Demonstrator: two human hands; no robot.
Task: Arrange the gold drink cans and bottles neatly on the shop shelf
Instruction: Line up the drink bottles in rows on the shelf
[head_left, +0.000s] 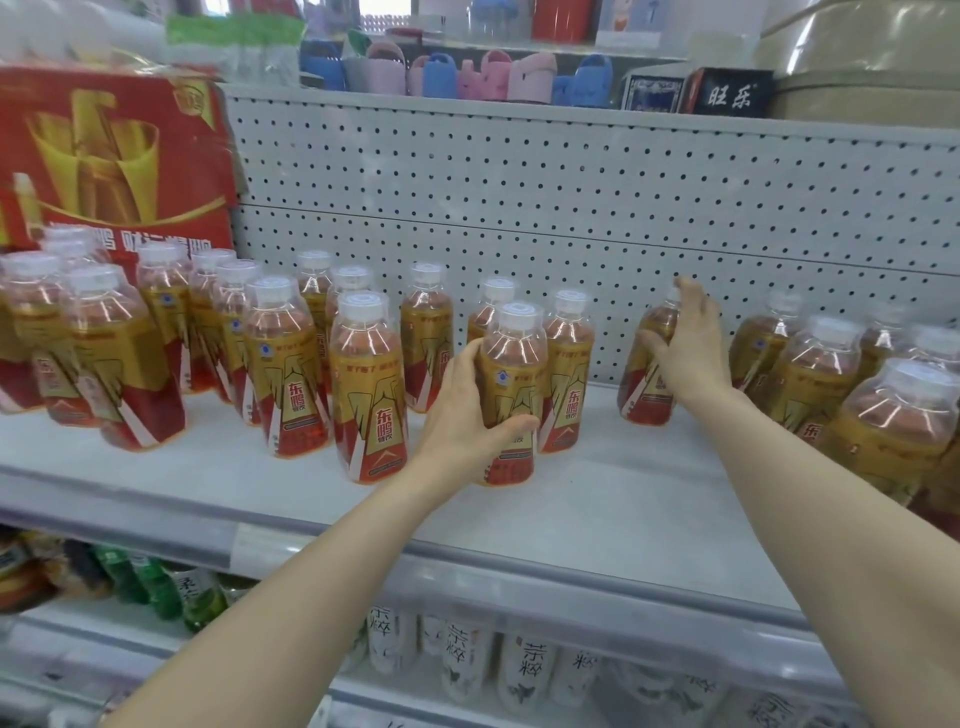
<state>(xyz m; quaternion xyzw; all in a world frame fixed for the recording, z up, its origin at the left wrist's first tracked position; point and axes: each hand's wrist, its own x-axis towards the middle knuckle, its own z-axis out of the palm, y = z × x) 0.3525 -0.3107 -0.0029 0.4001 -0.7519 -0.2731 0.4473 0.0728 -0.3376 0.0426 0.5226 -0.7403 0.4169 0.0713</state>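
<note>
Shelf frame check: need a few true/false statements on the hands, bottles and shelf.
1. The left hand grips a clear plastic bottle with gold-and-red label near the front of the white shelf. True.
2. The right hand hangs free. False: it holds another gold-labelled bottle by the white perforated back panel.
3. The bottle caps are red. False: white.
4. A red cardboard carton stands behind the leftmost bottles. True.

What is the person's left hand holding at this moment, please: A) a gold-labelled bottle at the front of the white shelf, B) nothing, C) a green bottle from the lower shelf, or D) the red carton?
A: the left hand has its fingers and thumb curled round a gold-labelled bottle at the front of the white shelf.
</note>
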